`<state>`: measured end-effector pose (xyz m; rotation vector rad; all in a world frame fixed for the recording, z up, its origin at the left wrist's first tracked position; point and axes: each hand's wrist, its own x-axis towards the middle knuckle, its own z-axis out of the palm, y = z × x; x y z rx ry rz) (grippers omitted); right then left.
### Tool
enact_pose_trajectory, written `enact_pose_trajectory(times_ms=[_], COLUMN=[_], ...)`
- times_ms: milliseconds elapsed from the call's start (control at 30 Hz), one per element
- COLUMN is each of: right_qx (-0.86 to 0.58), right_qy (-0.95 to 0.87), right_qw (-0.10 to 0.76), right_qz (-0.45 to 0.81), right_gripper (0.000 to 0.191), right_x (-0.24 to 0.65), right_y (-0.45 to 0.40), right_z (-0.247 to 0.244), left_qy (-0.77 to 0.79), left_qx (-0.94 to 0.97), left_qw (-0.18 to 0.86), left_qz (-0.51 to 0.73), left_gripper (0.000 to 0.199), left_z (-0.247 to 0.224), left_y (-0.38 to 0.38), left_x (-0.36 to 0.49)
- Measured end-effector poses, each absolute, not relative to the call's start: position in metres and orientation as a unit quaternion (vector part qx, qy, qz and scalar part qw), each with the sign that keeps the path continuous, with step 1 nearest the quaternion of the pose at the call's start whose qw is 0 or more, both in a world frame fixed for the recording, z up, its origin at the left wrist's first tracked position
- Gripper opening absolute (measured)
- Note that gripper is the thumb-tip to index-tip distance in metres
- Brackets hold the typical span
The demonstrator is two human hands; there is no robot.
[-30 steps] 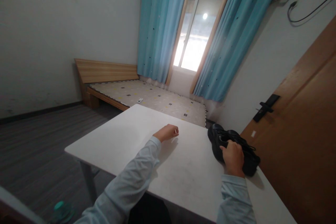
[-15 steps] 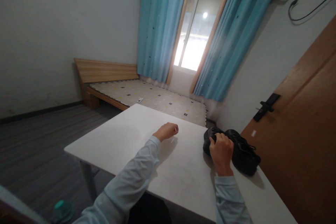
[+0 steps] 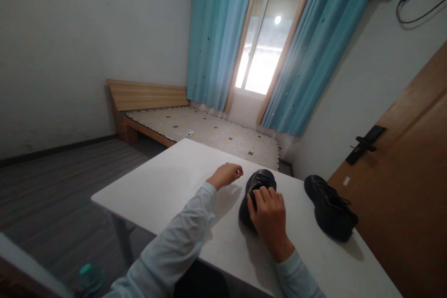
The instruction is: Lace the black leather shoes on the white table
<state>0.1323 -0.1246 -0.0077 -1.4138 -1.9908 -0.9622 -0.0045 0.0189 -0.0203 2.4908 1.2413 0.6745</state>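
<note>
My right hand grips a black shoe by its opening, fingers over the collar. The shoe's toe points to the far side of the white table; my hand hides part of its heel end. To the left of it, my left hand is held just above the tabletop with its fingers curled together and nothing visible in them. A second black shoe with laces lies on the right part of the table, apart from both hands.
Beyond the table is a bed with a patterned mattress and a small white object on it. A wooden door with a black handle stands close on the right. A bottle with a green cap is at the lower left.
My right hand has brought one shoe leftward, away from the other shoe, toward my left hand. My left hand has kept nearly the same place and pose. The view has shifted slightly.
</note>
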Motion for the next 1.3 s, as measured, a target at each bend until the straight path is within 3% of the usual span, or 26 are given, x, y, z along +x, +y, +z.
enact_pose_trajectory(times_ms=[367, 600, 767, 1033, 1300], right_qx=[-0.383, -0.403, -0.409, -0.433, -0.448], right_qy=[-0.82, -0.818, -0.815, -0.818, -0.771], right_qw=[0.267, 0.283, 0.293, 0.283, 0.42], right_qz=[-0.332, -0.298, -0.289, -0.25, -0.169], right_gripper=[0.018, 0.019, 0.018, 0.02, 0.012], right_x=[0.129, 0.127, 0.128, 0.132, 0.147], right_y=[-0.131, -0.13, -0.128, -0.123, -0.119], right_z=[-0.012, -0.013, -0.014, -0.015, -0.002], left_qy=[0.349, 0.268, 0.197, 0.228, 0.221], left_qx=[0.86, 0.87, 0.902, 0.899, 0.904], left_qw=[0.216, 0.295, 0.279, 0.244, 0.221], left_qz=[0.304, 0.291, 0.264, 0.283, 0.291], left_gripper=[0.023, 0.028, 0.039, 0.033, 0.033], left_z=[-0.007, 0.003, 0.002, 0.0, -0.001], left_y=[0.013, 0.003, 0.001, -0.001, -0.001], left_x=[0.002, 0.002, 0.001, 0.007, 0.007])
